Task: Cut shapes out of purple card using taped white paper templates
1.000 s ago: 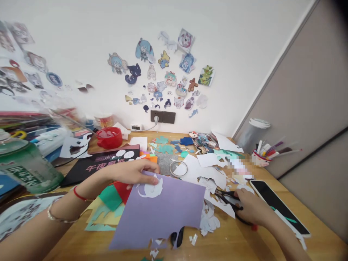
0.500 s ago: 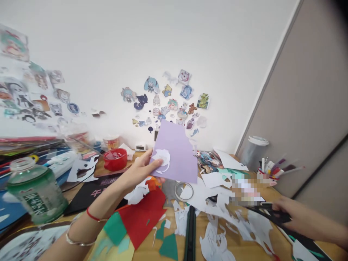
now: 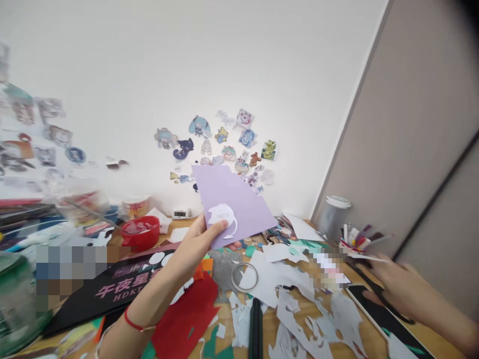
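My left hand point(image 3: 200, 239) is closed on a sheet of purple paper point(image 3: 235, 199), with the thumb in front and the other fingers mostly behind it. A small white paper cutout point(image 3: 216, 215) with a curved strip lies against the purple sheet, pressed under that thumb. At the right, my right hand point(image 3: 407, 291) holds dark-handled scissors point(image 3: 374, 285); they look spread apart, somewhat blurred by motion. The scissors are well away from the purple sheet, above the table's right side.
White paper scraps point(image 3: 295, 309), red paper point(image 3: 187, 314) and a tape roll point(image 3: 245, 276) cover the table. A red bowl point(image 3: 140, 233) and green jar point(image 3: 22, 294) stand left. A pen holder point(image 3: 352, 245) and lidded container point(image 3: 334, 214) stand right, by the wall.
The purple sheet has turned clockwise, and the white cutout on it has turned too. My right hand has loosened and the scissors have spread. The view has shifted rightward.
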Demonstrator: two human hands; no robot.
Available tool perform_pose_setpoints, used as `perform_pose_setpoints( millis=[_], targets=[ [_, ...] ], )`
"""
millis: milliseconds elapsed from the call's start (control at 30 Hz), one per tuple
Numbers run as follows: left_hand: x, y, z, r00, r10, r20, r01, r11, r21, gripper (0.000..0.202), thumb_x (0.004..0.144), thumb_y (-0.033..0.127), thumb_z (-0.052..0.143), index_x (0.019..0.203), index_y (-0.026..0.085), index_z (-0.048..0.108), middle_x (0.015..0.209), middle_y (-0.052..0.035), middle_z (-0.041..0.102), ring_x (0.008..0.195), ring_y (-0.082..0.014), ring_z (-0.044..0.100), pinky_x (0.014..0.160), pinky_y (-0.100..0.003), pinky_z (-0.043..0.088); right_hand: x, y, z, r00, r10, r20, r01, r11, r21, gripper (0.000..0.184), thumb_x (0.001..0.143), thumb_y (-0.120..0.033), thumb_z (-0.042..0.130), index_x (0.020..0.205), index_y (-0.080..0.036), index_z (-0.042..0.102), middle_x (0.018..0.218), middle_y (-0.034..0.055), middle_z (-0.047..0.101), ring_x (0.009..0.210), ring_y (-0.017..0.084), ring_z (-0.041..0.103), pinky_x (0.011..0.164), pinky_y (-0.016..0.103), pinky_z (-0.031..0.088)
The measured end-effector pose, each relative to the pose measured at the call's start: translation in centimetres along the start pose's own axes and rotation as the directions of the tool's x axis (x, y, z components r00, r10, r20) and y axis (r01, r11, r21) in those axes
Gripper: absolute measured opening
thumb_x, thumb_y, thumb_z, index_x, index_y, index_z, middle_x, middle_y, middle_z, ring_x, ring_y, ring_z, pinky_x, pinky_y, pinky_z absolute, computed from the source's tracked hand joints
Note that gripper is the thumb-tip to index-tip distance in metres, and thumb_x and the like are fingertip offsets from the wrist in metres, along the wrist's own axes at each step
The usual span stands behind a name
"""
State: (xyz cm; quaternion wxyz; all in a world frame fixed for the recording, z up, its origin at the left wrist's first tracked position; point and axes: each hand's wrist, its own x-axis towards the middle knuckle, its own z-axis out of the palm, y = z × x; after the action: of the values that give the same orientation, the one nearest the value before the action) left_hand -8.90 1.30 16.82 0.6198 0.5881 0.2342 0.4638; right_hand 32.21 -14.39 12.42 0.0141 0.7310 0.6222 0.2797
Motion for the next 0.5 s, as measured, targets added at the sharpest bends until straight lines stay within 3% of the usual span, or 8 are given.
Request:
perform_pose_setpoints(
  millis=[33, 133, 267, 400, 467, 500],
  targets=[
    [0.0, 0.0, 0.1, 1.000, -0.002, -0.006, 0.002, 1.000, -0.014, 0.025, 0.081, 0.030, 0.057, 0.099, 0.017, 0.047, 0.071, 0.0014, 0.064, 0.058, -0.0129, 0.064, 0.058, -0.021, 0.051, 0.4, -1.1, -0.9, 0.999, -0.041, 0.028, 0.044, 0.988, -0.147, 0.027, 0.065, -0.017, 0.061, 0.092, -0.015, 0.064, 0.094, 0.0152, 0.062, 0.080, 0.024, 0.060, 0.069, 0.037, 0.044],
    [0.0, -0.1, 0.3, 1.000, -0.005, -0.018, 0.004, 0.999, -0.049, 0.024, 0.080, 0.029, 0.059, 0.098, 0.018, 0.048, 0.071, 0.0029, 0.064, 0.056, -0.0120, 0.064, 0.057, -0.019, 0.050, 1.7, -4.1, -3.1, 0.997, -0.077, 0.029, 0.082, 0.950, -0.302, 0.042, 0.059, -0.002, 0.052, 0.099, -0.011, 0.060, 0.102, 0.0145, 0.059, 0.091, 0.028, 0.055, 0.075, 0.041, 0.039],
    [0.0, -0.1, 0.4, 1.000, -0.005, -0.021, 0.004, 0.998, -0.065, 0.024, 0.079, 0.028, 0.060, 0.099, 0.019, 0.050, 0.074, 0.0032, 0.064, 0.055, -0.0116, 0.064, 0.054, -0.019, 0.049, 3.8, -5.7, -4.5, 0.971, -0.222, -0.087, 0.161, 0.881, -0.445, 0.041, 0.065, 0.005, 0.043, 0.098, -0.013, 0.059, 0.113, 0.0120, 0.055, 0.098, 0.025, 0.051, 0.086, 0.041, 0.032],
    [0.2, 0.2, 0.4, 0.998, 0.036, -0.059, -0.039, 0.998, -0.054, 0.026, 0.081, 0.028, 0.057, 0.104, 0.018, 0.047, 0.075, 0.0010, 0.063, 0.056, -0.0131, 0.064, 0.048, -0.018, 0.047, 5.9, -5.3, -4.8, 0.983, -0.131, -0.131, 0.098, 0.967, -0.235, 0.041, 0.058, 0.000, 0.049, 0.095, -0.015, 0.059, 0.115, 0.0131, 0.053, 0.098, 0.026, 0.051, 0.087, 0.043, 0.030],
    [0.4, 0.2, 0.4, 0.991, 0.097, -0.094, -0.101, 0.994, -0.039, 0.024, 0.084, 0.028, 0.053, 0.104, 0.017, 0.045, 0.075, 0.0001, 0.064, 0.055, -0.0134, 0.064, 0.048, -0.019, 0.047, 6.8, -6.1, -5.0, 0.997, -0.062, -0.054, 0.062, 0.998, -0.012, 0.029, 0.062, -0.011, 0.055, 0.090, -0.017, 0.060, 0.100, 0.0103, 0.057, 0.085, 0.024, 0.055, 0.078, 0.039, 0.036],
    [0.5, 0.2, 0.5, 0.984, 0.136, -0.113, -0.140, 0.990, -0.028, 0.023, 0.085, 0.029, 0.051, 0.104, 0.018, 0.043, 0.074, 0.0004, 0.064, 0.054, -0.0129, 0.063, 0.049, -0.020, 0.048, 7.1, -7.0, -5.1, 0.996, -0.075, 0.050, 0.066, 0.984, 0.168, 0.020, 0.066, -0.021, 0.058, 0.086, -0.017, 0.059, 0.090, 0.0072, 0.058, 0.076, 0.021, 0.055, 0.072, 0.035, 0.038]
  ],
)
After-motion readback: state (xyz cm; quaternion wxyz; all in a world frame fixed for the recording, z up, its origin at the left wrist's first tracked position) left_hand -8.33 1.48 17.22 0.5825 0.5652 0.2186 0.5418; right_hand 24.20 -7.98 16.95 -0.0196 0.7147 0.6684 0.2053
